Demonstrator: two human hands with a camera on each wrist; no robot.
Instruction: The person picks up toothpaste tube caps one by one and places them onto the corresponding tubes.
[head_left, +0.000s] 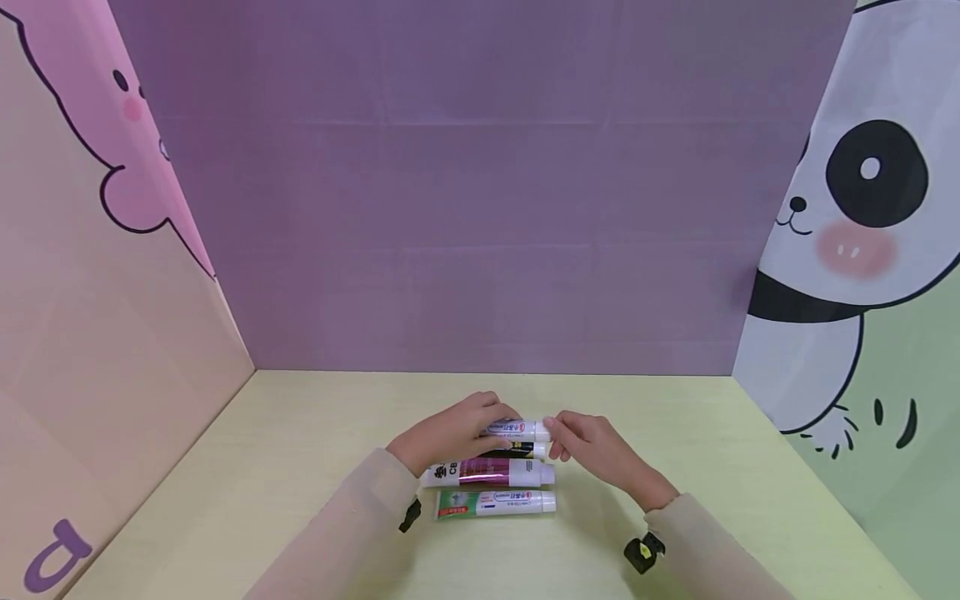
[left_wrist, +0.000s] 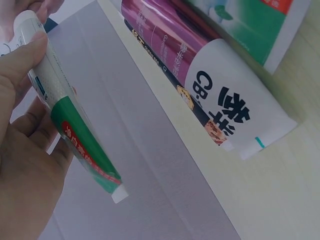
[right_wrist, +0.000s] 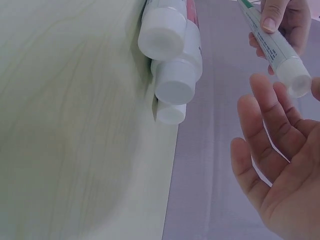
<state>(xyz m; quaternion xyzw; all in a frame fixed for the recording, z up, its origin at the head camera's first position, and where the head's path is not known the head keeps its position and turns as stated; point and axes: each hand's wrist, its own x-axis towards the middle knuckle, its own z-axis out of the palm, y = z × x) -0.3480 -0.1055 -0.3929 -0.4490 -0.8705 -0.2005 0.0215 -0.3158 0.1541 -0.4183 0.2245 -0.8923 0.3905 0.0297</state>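
My left hand point(head_left: 461, 429) grips a green and white toothpaste tube point(left_wrist: 65, 95) with a white cap, holding it up at the far end of a row of tubes. At the cap end, my right hand point(head_left: 600, 450) has its thumb and a fingertip at either side of the cap point(right_wrist: 294, 80), while its other fingers spread loosely below. Closer to me lie a black tube point(head_left: 517, 451), a purple and white toothpaste tube point(head_left: 487, 472) and another green and white toothpaste tube point(head_left: 495, 503), caps to the right. My left hand partly hides the black tube.
The pale wooden table point(head_left: 337, 400) meets a purple back wall point(head_left: 480, 208). A pink-figured panel point(head_left: 135, 150) stands on the left, and a panda panel point(head_left: 825, 367) on the right. Each wrist carries a small black device, such as the right wrist camera point(head_left: 643, 552).
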